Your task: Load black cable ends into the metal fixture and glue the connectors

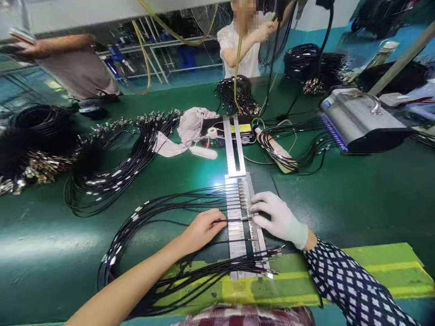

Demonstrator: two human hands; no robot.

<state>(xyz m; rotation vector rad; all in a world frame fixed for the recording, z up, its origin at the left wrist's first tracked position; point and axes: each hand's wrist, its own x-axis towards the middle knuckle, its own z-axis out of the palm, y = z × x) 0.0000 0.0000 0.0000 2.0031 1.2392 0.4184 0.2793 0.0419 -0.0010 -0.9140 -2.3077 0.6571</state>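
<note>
My bare left hand (pixel 204 227) pinches a black cable (pixel 238 220) between thumb and fingers, at the left edge of a slotted metal fixture (pixel 237 244). The cable lies across the fixture toward my white-gloved right hand (pixel 277 219). My right fingertips close on its end at the fixture's right rail. Farther up, several black cables (pixel 190 197) lie side by side in the slots, with their stripped ends in the central channel. Below my hands, a loose bunch of black cables (pixel 217 267) crosses the fixture's near end, metal-tipped ends to the right.
A black control box (pixel 245 136) and a white cloth (pixel 195 124) lie behind the fixture. A metal-cased device (pixel 363 117) with cables stands at right. Cable bundles (pixel 118 174) fill the left. Yellow-green tape (pixel 377 271) covers the near edge. Two people (pixel 243 50) are beyond the table.
</note>
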